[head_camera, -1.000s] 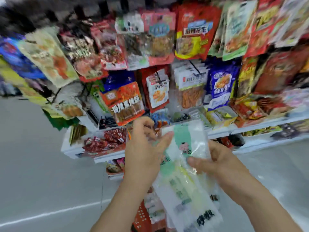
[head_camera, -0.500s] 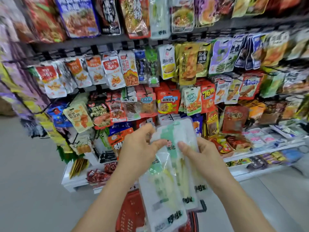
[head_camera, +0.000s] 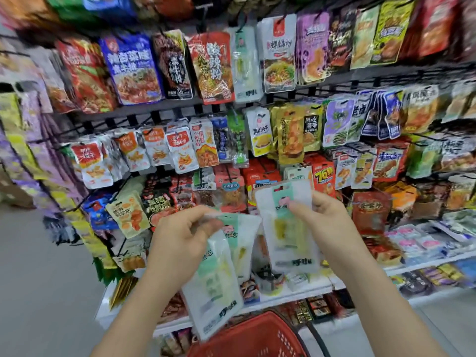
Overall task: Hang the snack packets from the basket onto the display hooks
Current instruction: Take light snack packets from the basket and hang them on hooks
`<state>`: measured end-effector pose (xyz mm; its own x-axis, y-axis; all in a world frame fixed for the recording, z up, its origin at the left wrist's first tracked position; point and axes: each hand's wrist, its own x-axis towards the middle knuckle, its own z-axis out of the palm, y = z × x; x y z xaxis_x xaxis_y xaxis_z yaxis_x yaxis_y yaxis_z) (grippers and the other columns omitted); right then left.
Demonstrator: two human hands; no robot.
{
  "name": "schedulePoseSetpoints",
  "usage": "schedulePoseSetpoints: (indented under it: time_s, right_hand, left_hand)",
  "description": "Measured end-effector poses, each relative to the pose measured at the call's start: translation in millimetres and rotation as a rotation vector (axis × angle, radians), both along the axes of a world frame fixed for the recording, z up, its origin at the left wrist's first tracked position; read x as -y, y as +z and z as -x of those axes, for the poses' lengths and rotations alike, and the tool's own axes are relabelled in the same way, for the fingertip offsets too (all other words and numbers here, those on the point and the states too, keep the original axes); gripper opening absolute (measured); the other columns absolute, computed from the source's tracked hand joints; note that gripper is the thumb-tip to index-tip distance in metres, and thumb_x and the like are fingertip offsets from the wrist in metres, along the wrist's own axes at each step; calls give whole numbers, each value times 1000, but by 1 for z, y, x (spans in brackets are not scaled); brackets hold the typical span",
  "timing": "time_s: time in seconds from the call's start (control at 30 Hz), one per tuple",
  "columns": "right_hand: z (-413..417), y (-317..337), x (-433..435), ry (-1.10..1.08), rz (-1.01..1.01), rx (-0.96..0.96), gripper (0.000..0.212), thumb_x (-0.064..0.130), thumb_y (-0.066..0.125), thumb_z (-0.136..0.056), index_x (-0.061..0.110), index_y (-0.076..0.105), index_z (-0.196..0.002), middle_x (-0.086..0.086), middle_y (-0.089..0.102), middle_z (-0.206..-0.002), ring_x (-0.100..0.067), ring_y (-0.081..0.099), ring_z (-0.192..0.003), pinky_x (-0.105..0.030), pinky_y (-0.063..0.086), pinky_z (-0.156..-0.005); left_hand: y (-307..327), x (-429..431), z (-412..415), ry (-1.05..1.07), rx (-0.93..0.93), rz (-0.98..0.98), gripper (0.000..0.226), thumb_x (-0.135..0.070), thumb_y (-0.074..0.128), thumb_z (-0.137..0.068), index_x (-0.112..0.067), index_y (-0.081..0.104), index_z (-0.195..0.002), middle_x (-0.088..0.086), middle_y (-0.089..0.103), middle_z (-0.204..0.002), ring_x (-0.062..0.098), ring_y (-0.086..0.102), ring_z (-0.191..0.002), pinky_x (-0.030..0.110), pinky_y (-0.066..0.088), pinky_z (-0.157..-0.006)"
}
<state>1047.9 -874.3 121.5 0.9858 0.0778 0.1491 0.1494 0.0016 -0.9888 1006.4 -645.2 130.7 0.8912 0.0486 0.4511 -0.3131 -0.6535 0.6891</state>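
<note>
We see one white-and-green snack packet (head_camera: 289, 235) pinched near its top by our right hand (head_camera: 331, 225). To its left, our left hand (head_camera: 177, 246) grips a bunch of packets (head_camera: 216, 284) hanging below it, above a red basket (head_camera: 255, 336).

Shop, snack aisle. Black hook rack (head_camera: 144, 112) packed with hanging snack packets (head_camera: 131, 70); white shelf (head_camera: 304, 291) under it, red shopping basket (head_camera: 257, 336) in front.
</note>
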Motion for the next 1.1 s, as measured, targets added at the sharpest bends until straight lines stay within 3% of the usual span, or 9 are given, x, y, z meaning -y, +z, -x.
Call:
schedulePoseSetpoints:
  time_s: [0.13,0.23,0.3,0.4,0.47,0.67,0.87,1.0,1.1]
  right_hand:
    - [-20,21,-13,73,246,59,28,30,54,-97,24,72,-77,26,63,-59,14,58,-61,-11,43,-57]
    - [-32,40,-17,214,397,25,28,46,58,-90,27,78,-89,5,76,-97,-19,66,-105,-49,48,-97]
    - [-42,51,-16,266,479,27,31,53,59,-85,30,78,-96,-4,76,-98,-25,66,-105,-51,43,-105]
    - [-65,66,-16,271,354,51,20,27,61,-92,20,78,-98,-1,72,-73,-5,61,-55,-33,56,-72]
    - [-81,75,-18,269,168,4,19,19,62,-91,13,77,-100,-24,65,-89,-15,56,-64,-24,50,-49]
    - [-129,106,-12,317,-178,4,16,8,55,-94,4,69,-90,-3,73,-73,-11,68,-57,-23,54,-45]
    - [-193,145,6,203,-165,266,11,10,60,-93,13,70,-96,-3,70,-75,-9,60,-48,-19,44,-36]
    - [-245,177,11,90,15,588,30,9,62,-92,29,60,-114,-20,48,-60,-15,35,-42,-17,30,-40]
    - [-276,199,3,138,22,719,25,3,58,-93,25,68,-88,-2,62,-67,-10,35,-36,-17,31,-38]
  left_hand:
    - [17,-8,-18,-72,44,4,20,-11,65,-88,-28,69,-78,-14,59,-56,5,44,-44,12,28,-43]
    - [22,-10,-39,-102,59,18,17,-15,65,-88,-26,66,-76,-19,61,-64,4,50,-50,16,35,-48]
    - [25,-10,-52,-119,63,21,17,-16,64,-89,-24,63,-74,-16,62,-69,5,51,-55,22,38,-54]
    - [34,-7,-69,-146,100,3,14,-18,63,-91,-21,62,-77,-12,60,-70,6,51,-58,25,39,-56]
    - [43,-2,-82,-152,120,0,11,-17,62,-91,-17,65,-81,-20,61,-66,1,51,-56,19,36,-53]
    - [68,21,-128,-101,230,44,9,-16,69,-87,-11,70,-79,-2,66,-67,17,53,-61,33,43,-59]
    - [107,56,-182,-93,291,160,34,-10,72,-83,-42,67,-94,-3,68,-74,13,54,-57,30,44,-54]
    - [139,71,-222,-52,326,134,51,-10,72,-83,-42,60,-122,-7,47,-54,5,32,-47,21,33,-47]
    - [162,75,-244,1,350,88,54,-5,69,-85,-35,56,-128,-20,19,-60,-3,16,-60,29,33,-47]
